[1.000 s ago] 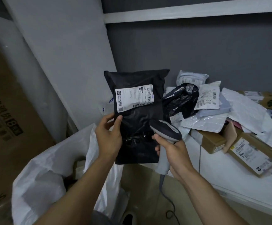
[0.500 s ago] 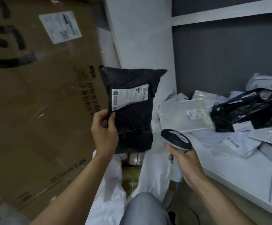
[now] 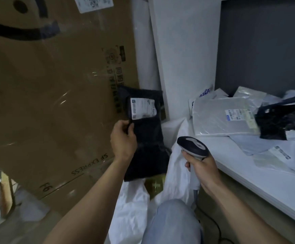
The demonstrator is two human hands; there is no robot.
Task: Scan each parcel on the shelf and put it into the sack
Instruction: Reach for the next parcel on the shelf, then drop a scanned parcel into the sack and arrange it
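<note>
My left hand (image 3: 123, 138) pinches the left edge of a black plastic parcel (image 3: 147, 147) with a white label near its top. The parcel hangs upright over the open white sack (image 3: 134, 205), its lower end just above the sack's mouth. My right hand (image 3: 203, 169) grips a grey and black barcode scanner (image 3: 192, 147) by its handle, to the right of the parcel, with its head level. On the white shelf (image 3: 248, 173) at the right lie several more parcels: a flat grey mailer (image 3: 218, 118), a crumpled black bag (image 3: 284, 118) and pale mailers.
A big taped cardboard box (image 3: 51, 88) marked SF EXPRESS leans at the left, close behind the parcel. A white pillar (image 3: 183, 55) rises between the box and the shelf. My knee (image 3: 173, 222) is below the sack's edge. The scanner's cable hangs down by the shelf front.
The view has swung left, away from the shelf. My left hand has carried the black parcel down and left toward the sack's mouth. The scanner has dropped away from the label.
</note>
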